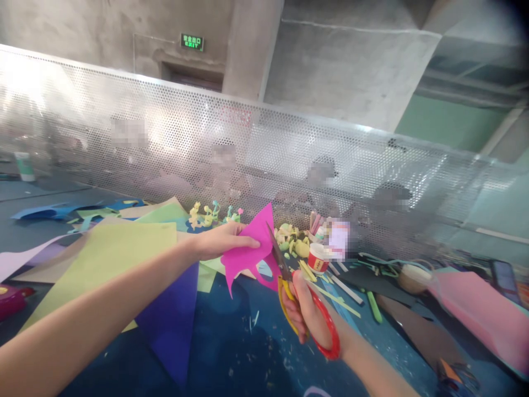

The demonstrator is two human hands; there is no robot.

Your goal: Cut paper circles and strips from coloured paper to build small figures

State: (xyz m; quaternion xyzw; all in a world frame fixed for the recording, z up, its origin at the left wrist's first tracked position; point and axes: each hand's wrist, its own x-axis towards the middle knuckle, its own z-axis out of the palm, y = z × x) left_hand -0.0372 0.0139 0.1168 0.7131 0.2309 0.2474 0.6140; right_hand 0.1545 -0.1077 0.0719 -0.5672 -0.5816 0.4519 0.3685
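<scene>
My left hand pinches a bright magenta sheet of paper, which has curved cut-outs along its lower edge. In my right hand is a pair of scissors with red and yellow handles, fingers and thumb through the loops. The blades point up and away, reaching the right edge of the magenta paper. Both hands are held above the blue table. Beyond the paper lie small yellow-green paper pieces and little figures.
Large yellow-green and dark blue sheets lie at left. A red and white paper cup, a green pen, pink sheets and a phone are at right. A perforated metal screen runs behind the table, with people beyond it.
</scene>
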